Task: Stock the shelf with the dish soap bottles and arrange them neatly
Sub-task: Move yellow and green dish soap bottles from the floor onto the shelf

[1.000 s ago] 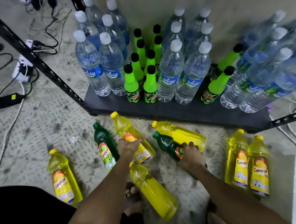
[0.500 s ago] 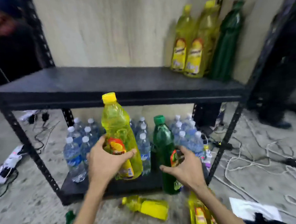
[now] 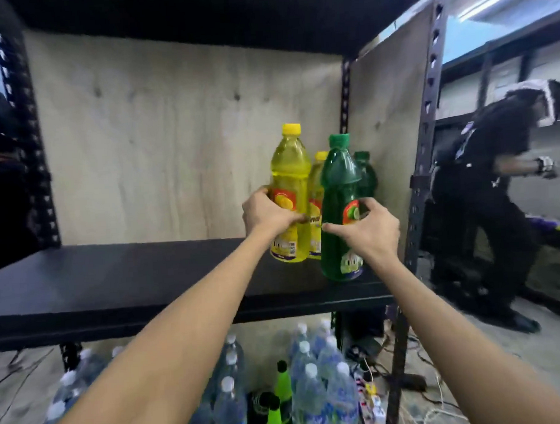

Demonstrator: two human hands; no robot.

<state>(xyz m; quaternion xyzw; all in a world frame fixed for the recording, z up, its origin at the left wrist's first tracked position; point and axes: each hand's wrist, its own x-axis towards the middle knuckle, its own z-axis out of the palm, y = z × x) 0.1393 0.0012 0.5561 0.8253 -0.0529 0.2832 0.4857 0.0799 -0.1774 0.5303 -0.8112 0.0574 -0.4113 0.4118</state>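
My left hand point(image 3: 267, 214) grips a yellow dish soap bottle point(image 3: 289, 179) upright, its base on or just above the black middle shelf point(image 3: 120, 285). My right hand point(image 3: 369, 230) holds a green dish soap bottle point(image 3: 337, 189) upright near the shelf's front right corner. Behind them stand a second yellow bottle point(image 3: 316, 184) and a second green bottle point(image 3: 365, 171) against the plywood back panel point(image 3: 178, 146), both partly hidden.
The left of the middle shelf is bare. Water bottles point(image 3: 317, 391) and small green soda bottles point(image 3: 283, 383) fill the bottom shelf. A black steel upright point(image 3: 423, 159) bounds the right side. A person in black point(image 3: 492, 194) bends over at the far right. Cables lie on the floor.
Both hands have lifted the yellow and green bottles from below up onto the middle shelf, close to the bottles standing at its right rear. My view has tilted upward.
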